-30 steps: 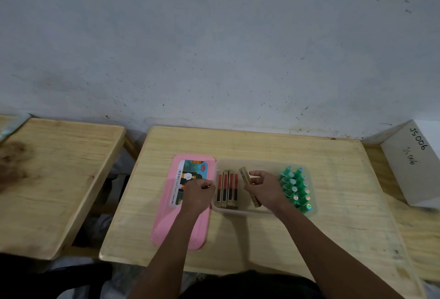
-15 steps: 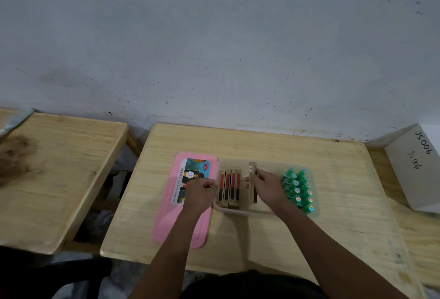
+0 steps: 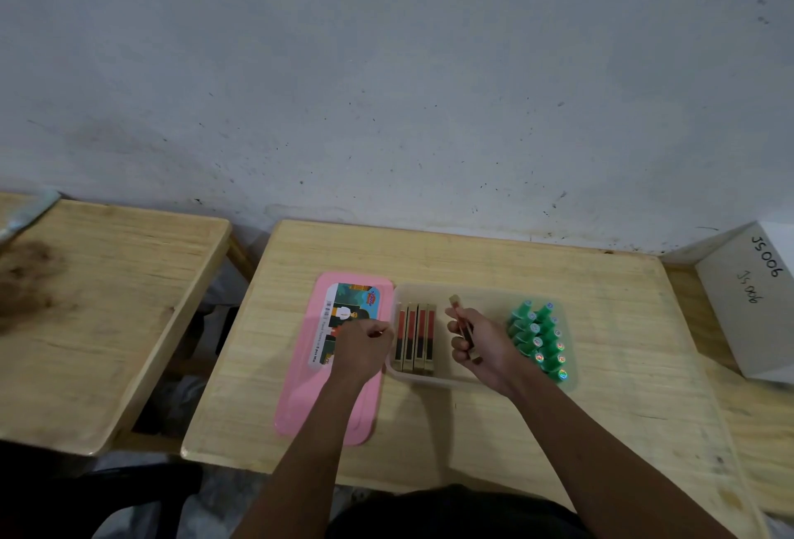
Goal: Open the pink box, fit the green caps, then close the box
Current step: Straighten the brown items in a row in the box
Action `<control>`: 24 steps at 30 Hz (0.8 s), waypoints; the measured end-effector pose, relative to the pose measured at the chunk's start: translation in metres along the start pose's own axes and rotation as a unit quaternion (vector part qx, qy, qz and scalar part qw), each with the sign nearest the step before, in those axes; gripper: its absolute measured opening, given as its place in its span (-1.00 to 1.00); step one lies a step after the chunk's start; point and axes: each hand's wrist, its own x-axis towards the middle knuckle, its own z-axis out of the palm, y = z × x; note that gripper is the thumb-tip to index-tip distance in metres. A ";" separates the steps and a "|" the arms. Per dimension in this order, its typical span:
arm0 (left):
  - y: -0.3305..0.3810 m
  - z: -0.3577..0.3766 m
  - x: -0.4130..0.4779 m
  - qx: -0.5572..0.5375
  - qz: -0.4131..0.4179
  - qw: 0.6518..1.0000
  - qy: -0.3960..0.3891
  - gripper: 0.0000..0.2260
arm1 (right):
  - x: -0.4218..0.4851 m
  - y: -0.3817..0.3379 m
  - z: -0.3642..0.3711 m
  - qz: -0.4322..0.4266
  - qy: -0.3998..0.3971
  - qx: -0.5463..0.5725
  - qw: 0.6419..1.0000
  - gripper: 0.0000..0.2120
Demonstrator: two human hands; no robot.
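Pink lid (image 3: 300,409) beside tray (image 3: 438,381), right hand (image 3: 485,345) gripping tan bar (image 3: 456,307), left hand (image 3: 361,345) at rim, hold unclear

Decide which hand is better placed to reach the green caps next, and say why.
Probably the right hand: it sits beside the green caps, though its fingers hold a stick. The left hand is at the far edge of the box.

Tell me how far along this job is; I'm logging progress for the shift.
Done: the box is open; its flat pink plastic lid lies on the table beside the translucent plastic tray, where four slim gold-and-red sticks lie side by side. In hand: the right hand grips a fifth stick; the left hand sits curled at the tray's rim. Left: fitting the clustered green caps, then closing.
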 end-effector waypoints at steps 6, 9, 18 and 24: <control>0.001 -0.001 -0.002 -0.004 -0.001 1.000 0.005 -0.77 | 0.013 0.006 0.001 -0.010 0.073 -0.087 0.993 -0.82; 0.000 -0.001 -0.001 -0.002 0.004 1.000 0.000 -0.78 | 0.018 0.010 0.006 -0.026 0.106 -0.212 0.971 -0.65; 0.000 -0.001 -0.001 -0.009 0.003 1.000 -0.005 -0.78 | 0.031 0.021 0.017 -0.089 0.157 -0.427 0.886 -0.75; 0.000 -0.001 -0.001 -0.010 0.000 1.000 -0.003 -0.77 | 0.033 0.019 0.013 -0.138 0.156 -0.471 0.857 -0.77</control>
